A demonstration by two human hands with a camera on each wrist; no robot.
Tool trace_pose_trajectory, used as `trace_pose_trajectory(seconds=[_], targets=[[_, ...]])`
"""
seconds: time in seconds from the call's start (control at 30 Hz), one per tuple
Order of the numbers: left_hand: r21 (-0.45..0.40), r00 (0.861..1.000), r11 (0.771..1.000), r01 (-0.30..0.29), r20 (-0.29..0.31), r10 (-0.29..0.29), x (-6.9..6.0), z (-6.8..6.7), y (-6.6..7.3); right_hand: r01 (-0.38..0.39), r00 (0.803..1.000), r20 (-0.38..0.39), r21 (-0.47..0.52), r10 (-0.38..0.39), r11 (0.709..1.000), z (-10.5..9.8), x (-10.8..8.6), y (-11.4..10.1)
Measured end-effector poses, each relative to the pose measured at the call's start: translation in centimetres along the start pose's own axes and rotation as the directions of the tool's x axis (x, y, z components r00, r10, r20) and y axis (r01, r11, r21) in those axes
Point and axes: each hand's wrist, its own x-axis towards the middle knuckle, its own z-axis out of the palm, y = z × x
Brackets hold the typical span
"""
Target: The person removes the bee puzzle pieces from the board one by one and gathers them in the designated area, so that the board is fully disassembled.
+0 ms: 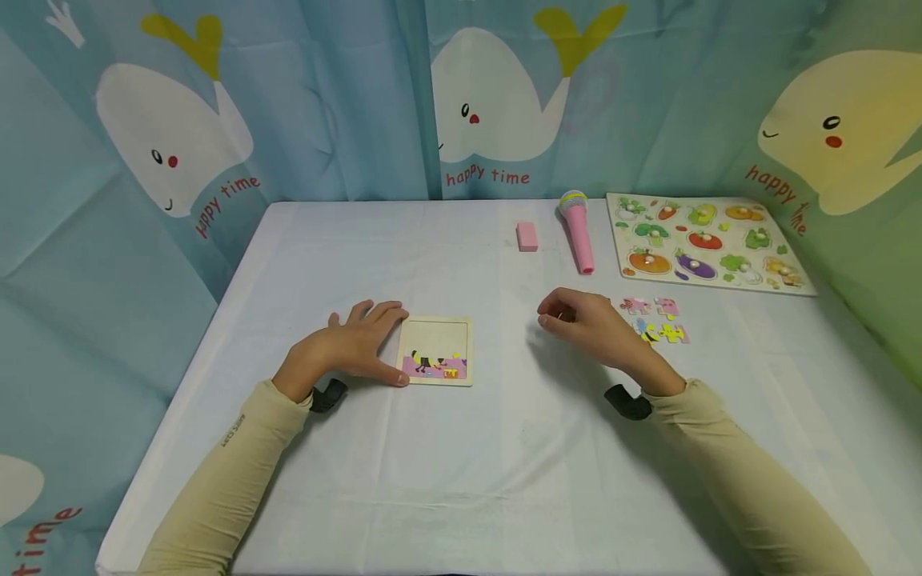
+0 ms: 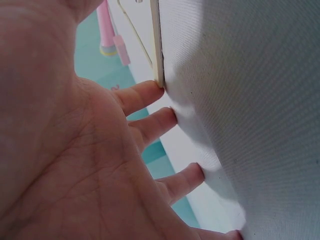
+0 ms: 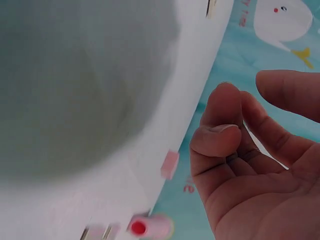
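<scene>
A small square puzzle board (image 1: 435, 386) with a pale wooden rim lies mid-table. Assembled pieces (image 1: 452, 368) with pink ground and part of a bee fill its lower strip. My left hand (image 1: 356, 344) spreads its fingers along the board's left side, thumb at the lower corner. In the left wrist view, one fingertip touches the board's edge (image 2: 157, 50). Above the table to the right hovers my right hand (image 1: 594, 328), fingers loosely bent; the right wrist view shows nothing between them. Loose jigsaw pieces (image 1: 673, 333) lie just beyond it, partly hidden by the hand.
Behind the right hand lie a pink block (image 1: 527, 237) and a pink toy microphone (image 1: 578, 234). A vegetable peg puzzle board (image 1: 709, 240) occupies the back right. A curtain (image 1: 346, 104) with whale prints hangs behind the white-covered table (image 1: 446, 496).
</scene>
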Motion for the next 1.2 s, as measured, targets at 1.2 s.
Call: trace_pose_trajectory(seconds=[1.2], targets=[[0.023, 1.0, 1.0, 0.007, 0.004, -0.007, 0.0, 0.0, -0.2, 0.212, 0.949, 0.21, 0.121, -0.234, 0.97, 7.3, 4.4, -7.4]])
